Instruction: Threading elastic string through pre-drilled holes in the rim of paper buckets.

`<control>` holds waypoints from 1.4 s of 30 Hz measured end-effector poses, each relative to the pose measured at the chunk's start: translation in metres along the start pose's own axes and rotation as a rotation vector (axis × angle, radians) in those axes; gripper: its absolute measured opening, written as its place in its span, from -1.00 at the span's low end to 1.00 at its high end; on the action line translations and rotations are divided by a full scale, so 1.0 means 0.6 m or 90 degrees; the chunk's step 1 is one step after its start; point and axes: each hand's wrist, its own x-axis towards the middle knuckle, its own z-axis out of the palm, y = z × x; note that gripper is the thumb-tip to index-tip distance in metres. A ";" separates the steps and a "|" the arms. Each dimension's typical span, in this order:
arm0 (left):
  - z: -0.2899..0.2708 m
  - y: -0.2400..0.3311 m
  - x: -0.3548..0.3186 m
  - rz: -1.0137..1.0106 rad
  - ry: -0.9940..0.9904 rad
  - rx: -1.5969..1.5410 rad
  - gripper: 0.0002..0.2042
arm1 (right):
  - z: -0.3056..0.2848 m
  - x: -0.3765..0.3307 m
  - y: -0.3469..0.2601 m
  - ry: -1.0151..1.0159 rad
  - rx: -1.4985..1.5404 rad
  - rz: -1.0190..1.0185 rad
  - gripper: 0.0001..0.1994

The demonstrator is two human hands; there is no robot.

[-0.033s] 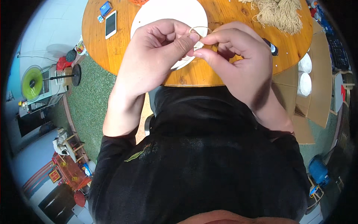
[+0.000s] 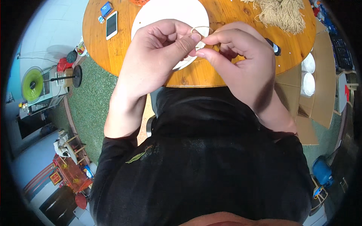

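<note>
A thin beige cord (image 2: 202,26) arcs in a small loop between my two hands, above the front of a round wooden table. My left hand (image 2: 160,52) is closed, its thumb and forefinger pinching the cord at one side of the loop. From the right, my right hand (image 2: 241,52) has its thumb and forefinger close together on the cord, nearly touching the left fingertips. The cord's lower part is mostly hidden by the fingers. Behind and under my left hand lies a round white disc (image 2: 171,11), partly covered by it.
On the wooden table (image 2: 102,49) lie a white-edged phone (image 2: 112,25) and a small blue packet (image 2: 106,7). A heap of beige cord (image 2: 288,17) is at the far right. Open cardboard (image 2: 324,83) with white round items (image 2: 308,84) stands right; a fan (image 2: 32,83) stands left.
</note>
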 end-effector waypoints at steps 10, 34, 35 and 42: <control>0.005 -0.003 -0.002 0.009 0.037 0.030 -0.84 | 0.016 0.014 0.001 0.047 -0.063 0.022 -0.94; 0.014 -0.013 -0.001 0.094 0.069 0.038 -0.84 | 0.021 -0.013 0.044 -0.010 0.468 0.237 -0.85; 0.017 -0.014 -0.001 0.093 0.068 0.038 -0.84 | 0.022 -0.015 0.044 -0.009 0.468 0.237 -0.85; 0.019 -0.018 -0.002 0.123 0.094 0.166 -0.78 | 0.023 -0.019 0.047 -0.002 0.433 0.206 -0.83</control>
